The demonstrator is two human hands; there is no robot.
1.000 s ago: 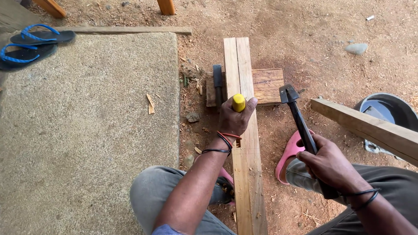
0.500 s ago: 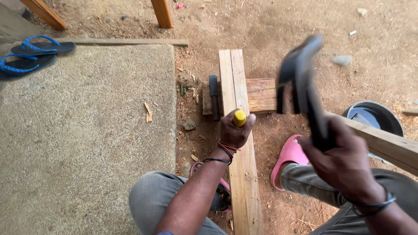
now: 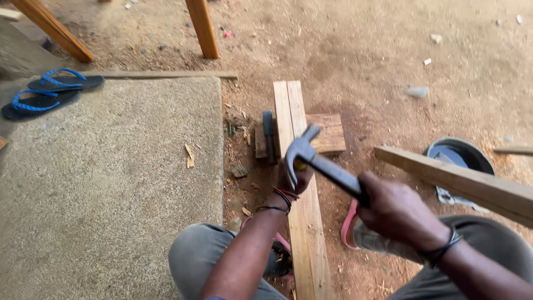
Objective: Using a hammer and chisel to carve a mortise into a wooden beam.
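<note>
The grey steel claw hammer [image 3: 311, 158] is hanging just above the long pale wooden plank [image 3: 302, 222] running from twelve to six o'clock on the dirt, its head over the small yellow-topped tool [image 3: 300, 165]. The right hand [image 3: 394, 208], at four o'clock from the head, is wrapping its fingers tight round the handle, while the left hand [image 3: 294, 179] is closing its fingers around the yellow-topped tool on the plank. Blue-strapped black sandals [image 3: 50, 91] are lying at ten o'clock.
</note>
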